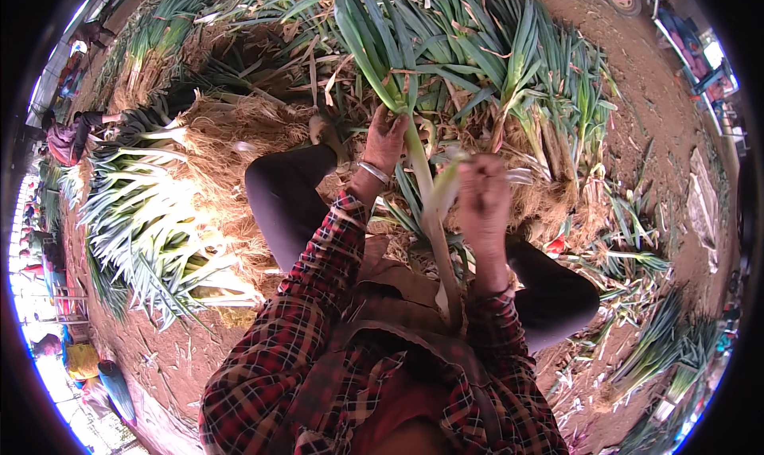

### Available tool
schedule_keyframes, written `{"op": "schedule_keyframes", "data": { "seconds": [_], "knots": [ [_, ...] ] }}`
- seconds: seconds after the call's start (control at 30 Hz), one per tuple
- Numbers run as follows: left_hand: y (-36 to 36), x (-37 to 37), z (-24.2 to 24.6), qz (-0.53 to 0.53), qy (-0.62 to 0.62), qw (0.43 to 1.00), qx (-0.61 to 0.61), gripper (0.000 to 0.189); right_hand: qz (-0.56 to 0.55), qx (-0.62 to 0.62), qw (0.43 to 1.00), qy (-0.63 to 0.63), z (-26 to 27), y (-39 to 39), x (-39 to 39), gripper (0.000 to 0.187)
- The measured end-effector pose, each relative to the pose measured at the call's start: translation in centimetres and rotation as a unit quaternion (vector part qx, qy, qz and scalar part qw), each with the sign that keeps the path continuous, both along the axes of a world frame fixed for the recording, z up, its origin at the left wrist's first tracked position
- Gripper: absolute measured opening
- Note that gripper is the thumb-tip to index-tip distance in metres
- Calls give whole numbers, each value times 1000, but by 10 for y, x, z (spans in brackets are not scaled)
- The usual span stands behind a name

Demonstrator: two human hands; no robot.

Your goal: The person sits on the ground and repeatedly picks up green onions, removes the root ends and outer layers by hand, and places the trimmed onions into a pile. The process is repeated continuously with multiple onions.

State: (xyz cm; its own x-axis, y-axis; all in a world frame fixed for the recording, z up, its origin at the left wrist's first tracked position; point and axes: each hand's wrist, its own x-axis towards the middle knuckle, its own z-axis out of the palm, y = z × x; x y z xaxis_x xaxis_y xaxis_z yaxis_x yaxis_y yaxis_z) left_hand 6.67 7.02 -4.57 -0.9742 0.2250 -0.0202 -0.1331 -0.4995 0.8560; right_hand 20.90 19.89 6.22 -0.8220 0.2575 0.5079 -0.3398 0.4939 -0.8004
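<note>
Before my body a long leek [422, 162] slants from upper centre down to my lap, its green leaves spread away from me. Just below where those leaves fan out, my left hand [385, 139] is closed around the stalk, a silver bangle on its wrist. To the right of the stalk, my right hand [486, 201], blurred, has its fingers closed on a pale strip of outer leaf [444, 186]. This strip stands away from the shaft and joins it lower down. The leek's root end is hard to make out near my lap.
Left of my knee lies a pile of leeks [161, 228] with bushy roots. More untrimmed leeks [549, 97] stand beyond my hands and to the right. Loose leaf scraps [603, 294] litter the dirt floor [644, 127]. Another person [68, 136] is at far left.
</note>
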Motion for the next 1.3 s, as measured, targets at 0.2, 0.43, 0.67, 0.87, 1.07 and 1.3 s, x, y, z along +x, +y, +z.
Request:
{"op": "schedule_keyframes", "data": {
  "seconds": [0.2,0.43,0.67,0.87,1.07,1.3],
  "knots": [
    [-10,-8,18,45,-54,997,18,34,39,-346,936,-57,30,57,35,19],
    [-15,-57,65,40,-73,985,150,23,275,-169,876,-359,-51,-25,36,36],
    [-107,-175,38,141,-26,989,44,20,298,-33,906,-298,-42,-44,101,27],
    [-139,-218,-7,220,-127,956,146,10,260,-89,847,-456,-11,-11,161,20],
    [-182,-235,-52,176,-194,958,118,13,47,-162,829,-533,31,51,260,29],
    [-130,-183,5,198,-28,980,-8,15,-31,131,879,-457,-4,49,131,65]
  ]
}}
